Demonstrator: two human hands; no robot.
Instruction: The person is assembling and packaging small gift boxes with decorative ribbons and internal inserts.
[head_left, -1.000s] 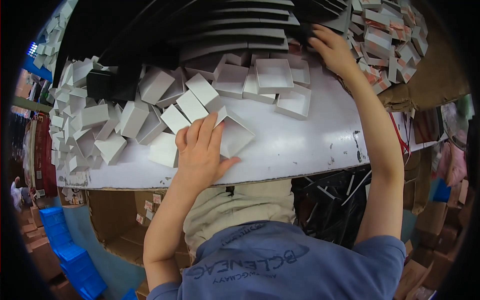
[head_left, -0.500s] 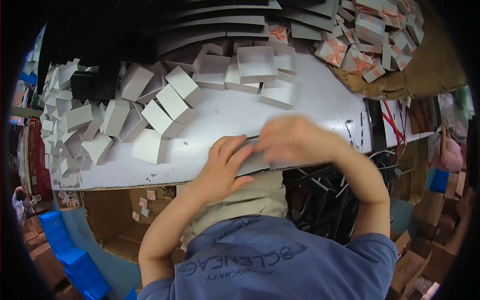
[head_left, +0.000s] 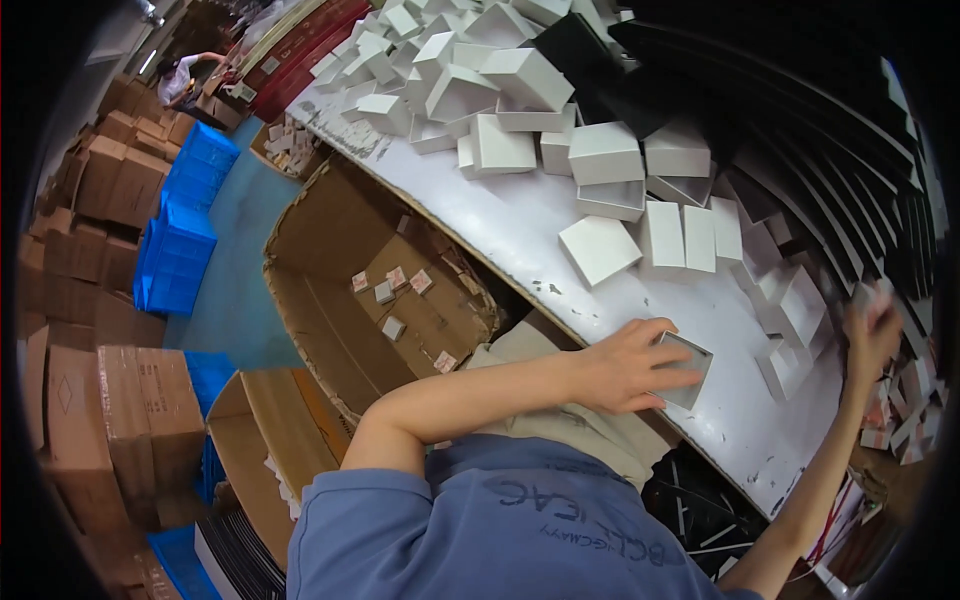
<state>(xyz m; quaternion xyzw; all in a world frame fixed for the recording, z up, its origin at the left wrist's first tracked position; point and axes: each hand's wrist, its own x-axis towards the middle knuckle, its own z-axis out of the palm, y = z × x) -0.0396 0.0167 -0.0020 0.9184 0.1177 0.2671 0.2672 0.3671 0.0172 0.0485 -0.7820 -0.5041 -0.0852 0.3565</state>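
At the near edge of the white table, my left hand (head_left: 632,368) is closed around a small open box (head_left: 694,378) with dark edges and a pale inside. Its thumb and fingers press on opposite sides of the box. My right arm reaches far to the right, where my right hand (head_left: 876,335) is closed on a small pale box piece (head_left: 872,294), which is blurred. Just below that hand lies a heap of small white boxes with pink bows (head_left: 890,415). Open white box halves (head_left: 790,312) stand on the table between my hands.
Plain white boxes (head_left: 510,80) pile up across the far side. Long black strips (head_left: 830,130) are stacked at the back right. Left of my legs, a large carton (head_left: 340,270) holds several small bow-topped boxes. Blue crates (head_left: 180,250) and brown cartons (head_left: 120,180) stand on the floor.
The view has swung to the left. My right hand has left the box at my left hand and moved far right, where it now grips a pale piece. My left hand still holds the box.
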